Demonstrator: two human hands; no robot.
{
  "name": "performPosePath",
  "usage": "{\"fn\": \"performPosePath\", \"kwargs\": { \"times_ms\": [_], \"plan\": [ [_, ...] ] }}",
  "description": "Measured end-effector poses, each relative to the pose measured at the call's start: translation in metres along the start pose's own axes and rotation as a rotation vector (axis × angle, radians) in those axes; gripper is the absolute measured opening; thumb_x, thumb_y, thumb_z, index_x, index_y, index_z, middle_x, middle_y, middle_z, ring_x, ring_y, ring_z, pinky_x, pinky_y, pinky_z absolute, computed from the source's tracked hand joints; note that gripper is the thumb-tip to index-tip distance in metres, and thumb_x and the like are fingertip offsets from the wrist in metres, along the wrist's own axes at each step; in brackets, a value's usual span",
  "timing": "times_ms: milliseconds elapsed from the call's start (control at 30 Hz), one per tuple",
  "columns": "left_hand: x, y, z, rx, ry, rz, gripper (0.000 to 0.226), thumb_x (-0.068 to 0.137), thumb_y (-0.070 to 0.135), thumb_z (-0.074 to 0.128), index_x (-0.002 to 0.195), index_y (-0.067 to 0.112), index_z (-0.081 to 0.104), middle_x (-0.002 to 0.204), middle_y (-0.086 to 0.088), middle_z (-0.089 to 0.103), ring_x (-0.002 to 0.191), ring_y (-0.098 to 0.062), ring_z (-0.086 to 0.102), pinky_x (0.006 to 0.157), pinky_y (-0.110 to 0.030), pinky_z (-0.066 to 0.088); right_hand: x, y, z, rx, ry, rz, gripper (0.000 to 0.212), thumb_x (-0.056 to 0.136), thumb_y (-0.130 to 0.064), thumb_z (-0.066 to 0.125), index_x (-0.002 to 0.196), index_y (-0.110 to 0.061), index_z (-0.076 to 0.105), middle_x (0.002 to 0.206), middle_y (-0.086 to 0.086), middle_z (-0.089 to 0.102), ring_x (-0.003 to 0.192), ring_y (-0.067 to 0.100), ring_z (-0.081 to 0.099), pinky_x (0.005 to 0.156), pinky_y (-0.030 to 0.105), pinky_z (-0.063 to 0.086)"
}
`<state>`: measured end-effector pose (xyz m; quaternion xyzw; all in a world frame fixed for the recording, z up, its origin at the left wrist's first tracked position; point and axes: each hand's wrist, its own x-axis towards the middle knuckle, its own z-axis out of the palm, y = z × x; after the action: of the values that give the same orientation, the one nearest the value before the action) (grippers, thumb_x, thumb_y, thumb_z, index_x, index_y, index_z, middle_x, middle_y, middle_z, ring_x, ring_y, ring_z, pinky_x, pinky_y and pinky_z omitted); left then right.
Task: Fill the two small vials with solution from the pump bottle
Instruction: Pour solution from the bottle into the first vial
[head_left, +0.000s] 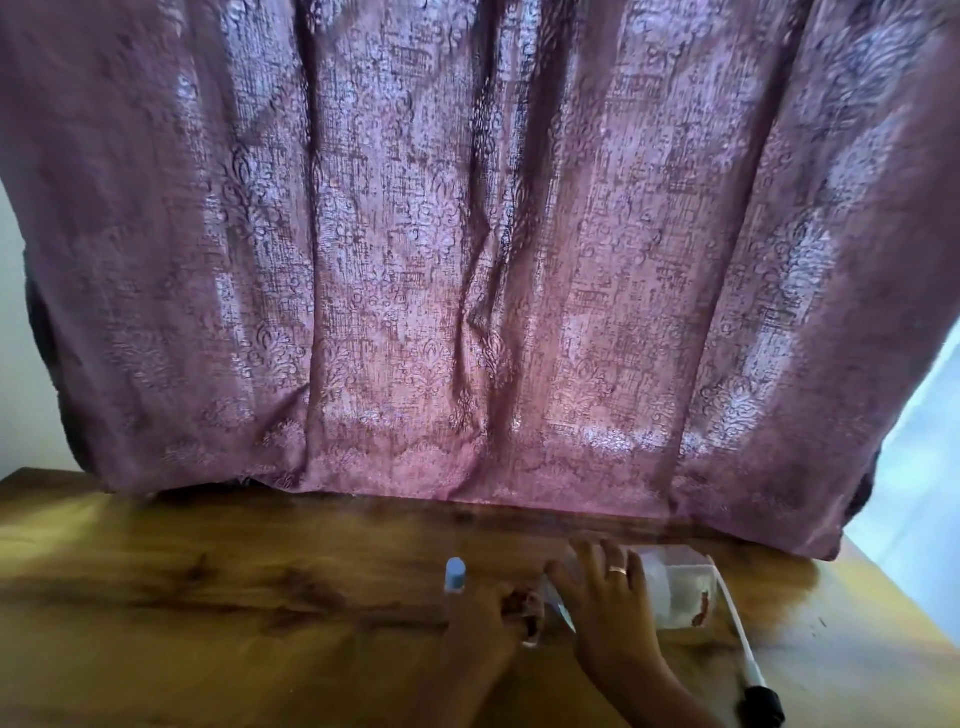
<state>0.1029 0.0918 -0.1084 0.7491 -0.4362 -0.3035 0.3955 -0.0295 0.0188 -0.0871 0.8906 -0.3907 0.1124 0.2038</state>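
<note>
A clear pump bottle (675, 590) lies tilted on its side on the wooden table (208, 597), its pump taken out. My right hand (608, 603), a ring on one finger, holds the bottle from above near its left end. My left hand (483, 621) pinches a small clear vial (532, 621) right beside the bottle's left end; the vial is blurred and mostly hidden by my fingers. A second small vial with a pale blue cap (455, 574) stands upright just left of my left hand.
The removed pump (762, 707), black head with a long white tube, lies on the table right of the bottle near the front edge. A purple patterned curtain (467, 260) hangs along the table's back edge.
</note>
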Motion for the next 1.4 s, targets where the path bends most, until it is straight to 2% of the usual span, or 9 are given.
{"fn": "performPosePath", "kwargs": {
  "times_ms": [100,200,333,600,700,900,1100,1267,1400],
  "plan": [
    [-0.002,0.004,0.000,0.046,0.021,0.018,0.027,0.085,0.017,0.067,0.112,0.020,0.065,0.106,0.007,0.068,0.086,-0.002,0.057,0.082,-0.012,0.046,0.000,0.000,0.001,-0.015,0.010,-0.009,0.073,0.026,-0.021,0.086,0.093,-0.024,0.056,0.107,0.015,0.043,0.090,0.043,0.053,0.073,0.057,0.050],
    [-0.002,0.005,0.001,0.048,0.048,0.028,0.025,0.084,0.015,0.067,0.107,0.024,0.067,0.090,0.016,0.062,0.082,0.002,0.055,0.081,-0.011,0.045,0.000,0.002,0.003,-0.033,-0.011,-0.006,0.082,0.022,-0.017,0.086,0.096,-0.024,0.052,0.107,0.017,0.049,0.088,0.046,0.058,0.074,0.058,0.050],
    [-0.006,0.010,0.000,0.061,0.057,0.019,0.022,0.080,0.018,0.068,0.100,0.028,0.069,0.089,0.014,0.065,0.081,0.000,0.058,0.076,-0.011,0.046,-0.001,0.003,0.001,-0.043,-0.008,-0.004,0.079,0.026,-0.016,0.084,0.097,-0.024,0.050,0.108,0.015,0.050,0.087,0.046,0.060,0.075,0.058,0.050],
    [-0.011,0.016,-0.006,0.054,0.055,0.058,0.021,0.078,0.014,0.066,0.085,0.034,0.066,0.066,0.023,0.057,0.066,0.009,0.053,0.059,-0.001,0.040,0.001,-0.003,-0.002,-0.028,-0.004,-0.007,0.077,0.023,-0.016,0.083,0.095,-0.022,0.054,0.109,0.015,0.043,0.088,0.046,0.058,0.075,0.058,0.050],
    [-0.011,0.015,-0.006,0.054,0.045,0.062,0.021,0.078,0.015,0.066,0.079,0.037,0.063,0.071,0.021,0.060,0.068,0.010,0.054,0.059,-0.002,0.041,0.000,-0.003,-0.001,-0.020,-0.013,0.001,0.079,0.020,-0.015,0.081,0.095,-0.023,0.055,0.110,0.015,0.045,0.089,0.046,0.057,0.075,0.057,0.049],
    [-0.010,0.014,-0.005,0.046,0.061,0.083,0.020,0.083,0.017,0.064,0.102,0.022,0.070,0.097,0.007,0.071,0.067,0.009,0.051,0.056,-0.004,0.040,0.002,-0.003,0.001,-0.082,-0.031,-0.023,0.067,0.031,-0.020,0.084,0.095,-0.024,0.062,0.109,0.015,0.056,0.095,0.048,0.056,0.082,0.061,0.044],
    [-0.011,0.012,-0.005,0.016,0.063,0.096,0.019,0.084,0.015,0.064,0.101,0.023,0.069,0.075,0.021,0.057,0.068,0.010,0.050,0.058,-0.004,0.040,0.003,-0.004,0.001,-0.102,-0.016,-0.041,0.064,0.032,-0.021,0.085,0.092,-0.024,0.064,0.109,0.014,0.054,0.097,0.046,0.054,0.080,0.061,0.047],
    [-0.014,0.014,-0.006,0.029,0.058,0.086,0.019,0.085,0.017,0.065,0.103,0.023,0.067,0.074,0.023,0.055,0.070,0.009,0.052,0.060,-0.002,0.040,0.003,-0.006,-0.005,-0.084,0.010,-0.036,0.073,0.027,-0.018,0.086,0.095,-0.022,0.059,0.109,0.014,0.042,0.093,0.047,0.060,0.079,0.060,0.049],
    [-0.018,0.010,-0.002,0.070,0.073,0.107,0.014,0.089,0.021,0.058,0.098,0.027,0.065,0.086,0.016,0.064,0.081,0.001,0.060,0.083,-0.017,0.050,0.001,-0.004,-0.005,-0.076,-0.025,-0.036,0.077,0.023,-0.017,0.087,0.095,-0.023,0.059,0.109,0.015,0.042,0.092,0.048,0.060,0.078,0.061,0.049]
  ]
}}
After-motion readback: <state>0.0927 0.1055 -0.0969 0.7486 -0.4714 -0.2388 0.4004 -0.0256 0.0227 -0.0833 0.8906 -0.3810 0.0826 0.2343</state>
